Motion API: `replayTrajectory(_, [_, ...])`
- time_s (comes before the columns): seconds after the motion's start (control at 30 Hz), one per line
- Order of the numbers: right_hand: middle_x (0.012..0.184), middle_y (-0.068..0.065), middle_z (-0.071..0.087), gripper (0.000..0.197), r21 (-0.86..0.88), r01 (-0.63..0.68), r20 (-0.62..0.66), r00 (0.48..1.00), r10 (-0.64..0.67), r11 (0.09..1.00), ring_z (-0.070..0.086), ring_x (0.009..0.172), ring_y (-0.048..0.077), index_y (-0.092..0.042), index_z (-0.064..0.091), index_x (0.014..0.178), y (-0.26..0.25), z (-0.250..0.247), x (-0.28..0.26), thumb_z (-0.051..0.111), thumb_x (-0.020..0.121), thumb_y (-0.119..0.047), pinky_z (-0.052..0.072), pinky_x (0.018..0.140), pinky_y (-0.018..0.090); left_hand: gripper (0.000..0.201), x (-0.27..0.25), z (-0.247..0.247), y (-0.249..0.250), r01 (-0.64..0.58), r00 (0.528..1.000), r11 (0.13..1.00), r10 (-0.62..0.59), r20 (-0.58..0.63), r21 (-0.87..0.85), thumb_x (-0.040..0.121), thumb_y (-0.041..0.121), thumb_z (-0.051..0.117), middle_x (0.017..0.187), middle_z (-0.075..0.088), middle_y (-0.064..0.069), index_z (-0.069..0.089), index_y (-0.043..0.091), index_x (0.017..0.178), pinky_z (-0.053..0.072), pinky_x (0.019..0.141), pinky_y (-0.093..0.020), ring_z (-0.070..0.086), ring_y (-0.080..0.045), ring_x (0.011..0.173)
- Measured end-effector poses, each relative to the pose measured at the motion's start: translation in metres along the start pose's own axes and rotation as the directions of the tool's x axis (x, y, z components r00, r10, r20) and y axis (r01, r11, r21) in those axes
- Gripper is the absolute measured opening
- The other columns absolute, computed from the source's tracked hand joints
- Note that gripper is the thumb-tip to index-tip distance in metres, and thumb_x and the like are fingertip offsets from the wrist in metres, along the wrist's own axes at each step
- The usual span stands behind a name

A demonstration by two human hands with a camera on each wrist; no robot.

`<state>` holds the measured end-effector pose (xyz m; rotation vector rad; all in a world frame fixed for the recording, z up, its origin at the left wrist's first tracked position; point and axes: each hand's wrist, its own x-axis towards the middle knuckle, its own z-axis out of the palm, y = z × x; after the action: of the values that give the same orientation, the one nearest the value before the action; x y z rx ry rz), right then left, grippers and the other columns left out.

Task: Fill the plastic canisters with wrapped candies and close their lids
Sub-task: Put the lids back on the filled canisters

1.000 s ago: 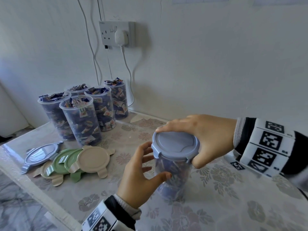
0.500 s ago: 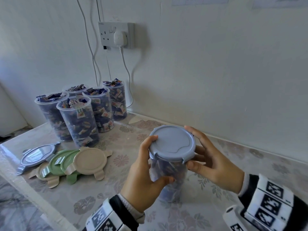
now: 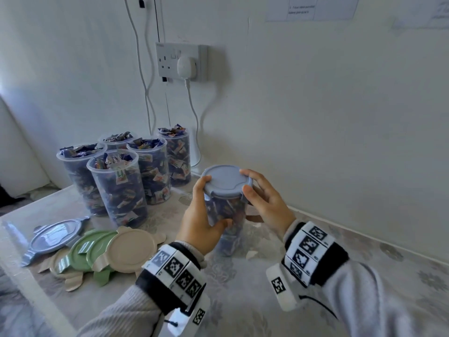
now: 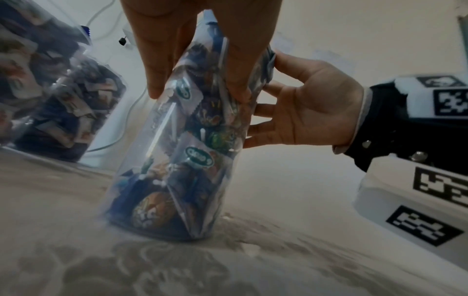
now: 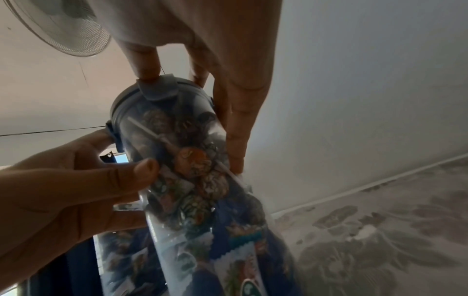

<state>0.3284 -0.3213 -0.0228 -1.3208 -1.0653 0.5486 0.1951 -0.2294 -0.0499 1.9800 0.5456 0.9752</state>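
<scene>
Six clear plastic cylindrical canisters stand on the floral-patterned table (image 3: pixel 340 276), all packed with wrapped candies in mostly blue wrappers.

Item 1: one clear canister (image 3: pixel 227 215) near the table's middle, base on the cloth, slightly tilted in the wrist views. Contents: wrapped candies (image 4: pixel 177 170) filling it to the top. Fitted with a round grey-blue plastic lid (image 3: pixel 227 182) whose side clips are folded down at the rim.
- Left hand (image 3: pixel 201 222): wrapped around the canister's upper body, thumb across the near side, fingers curled behind, forefinger up against the lid's edge.
- Right hand (image 3: pixel 267 203): fingers clasped on the opposite side, fingertips (image 5: pixel 147 72) pressing at the lid's rim and clip, the thumb low against the canister wall.

Items 2–6: five open clear canisters (image 3: pixel 116 188) clustered at the back left by the wall, touching or just beside one another, each heaped with wrapped candies above the rim. No lids on them.

Loose lids, lying flat and overlapping in front of that cluster near the table's left edge: one grey-blue lid (image 3: pixel 54 239), green lids (image 3: pixel 90 249) and beige lids (image 3: pixel 133 246), clips splayed outward. How many lie in the stack cannot be told exactly.

On the wall: a white double socket (image 3: pixel 181 62) with a white plug and cable.
</scene>
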Motion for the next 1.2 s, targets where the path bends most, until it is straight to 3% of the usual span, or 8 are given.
replayTrajectory(0.17, [0.116,0.002,0.058,0.025,0.062,-0.049,-0.04,0.998,0.052,0.997,0.058,0.102,0.009,-0.021,0.05,0.12,0.013,0.014,0.051,0.051,0.096,-0.014,0.05,0.087,0.021,0.088,0.043,-0.001,-0.017,0.063,0.997,0.997,-0.062,-0.039,0.042,0.07,-0.003,0.072,0.106,0.055,-0.001,0.022,0.026,0.135,0.045,0.077,-0.026,0.059,-0.021,0.091])
replayTrajectory(0.27, [0.122,0.01,0.058,0.025,0.08,-0.067,-0.084,0.994,0.074,0.995,0.058,0.111,0.021,-0.022,0.051,0.119,0.025,0.023,0.084,0.053,0.095,-0.013,0.049,0.095,0.034,0.09,0.07,-0.002,-0.031,0.097,0.994,0.995,-0.095,-0.051,0.036,0.071,-0.004,0.072,0.11,0.057,-0.005,0.019,0.026,0.138,0.048,0.081,-0.026,0.06,-0.02,0.094])
replayTrajectory(0.47, [0.121,0.007,0.06,0.023,0.126,-0.115,-0.111,0.985,0.13,0.985,0.059,0.104,0.018,-0.034,0.055,0.11,0.046,0.03,0.144,0.054,0.094,-0.018,0.049,0.081,0.028,0.092,0.119,0.0,-0.061,0.103,0.987,0.994,-0.097,-0.128,0.042,0.068,-0.005,0.071,0.111,0.058,-0.003,0.02,0.03,0.136,0.051,0.083,-0.026,0.061,-0.016,0.094])
replayTrajectory(0.7, [0.125,0.005,0.059,0.022,0.139,-0.077,-0.154,0.983,0.098,0.987,0.059,0.111,0.021,-0.046,0.058,0.101,0.069,0.034,0.196,0.06,0.087,-0.03,0.052,0.086,0.034,0.088,0.165,0.0,-0.083,0.042,0.993,0.999,-0.038,-0.116,0.028,0.069,-0.011,0.071,0.113,0.051,0.001,0.023,0.02,0.135,0.039,0.068,0.003,0.049,0.017,0.085])
replayTrajectory(0.8, [0.126,-0.001,0.058,0.031,0.107,-0.068,-0.166,0.982,0.085,0.992,0.058,0.113,0.019,-0.052,0.058,0.103,0.076,0.033,0.207,0.06,0.073,-0.048,0.05,0.095,0.042,0.087,0.176,-0.001,-0.09,0.038,0.993,0.999,-0.036,-0.111,0.023,0.069,-0.011,0.07,0.114,0.053,-0.001,0.024,0.026,0.133,0.042,0.068,0.001,0.053,0.013,0.085])
replayTrajectory(0.93, [0.128,0.0,0.056,0.027,0.073,-0.031,-0.179,0.983,0.044,0.997,0.057,0.114,0.018,-0.048,0.057,0.11,0.086,0.029,0.217,0.059,0.085,-0.037,0.05,0.095,0.045,0.089,0.183,-0.001,-0.098,0.019,0.994,0.999,-0.015,-0.11,0.035,0.07,-0.007,0.072,0.122,0.053,-0.004,0.021,0.037,0.128,0.047,0.077,-0.004,0.06,-0.006,0.095])
replayTrajectory(1.03, [0.129,-0.001,0.055,0.027,0.075,-0.034,-0.165,0.985,0.046,0.997,0.056,0.115,0.018,-0.049,0.056,0.11,0.088,0.028,0.218,0.059,0.084,-0.041,0.051,0.095,0.045,0.089,0.184,-0.001,-0.099,0.012,0.995,1.0,-0.011,-0.097,0.017,0.07,-0.007,0.072,0.123,0.05,-0.002,0.02,0.038,0.127,0.046,0.075,-0.003,0.056,0.002,0.092])
replayTrajectory(1.2, [0.128,-0.004,0.052,0.027,0.059,0.0,-0.198,0.98,0.011,0.998,0.054,0.113,0.013,-0.043,0.048,0.116,0.082,0.033,0.207,0.055,0.093,-0.03,0.05,0.092,0.029,0.098,0.184,-0.002,-0.098,0.07,0.996,0.996,-0.067,-0.05,0.051,0.072,-0.005,0.071,0.135,0.043,-0.003,0.009,0.03,0.14,0.045,0.095,-0.016,0.051,-0.009,0.115])
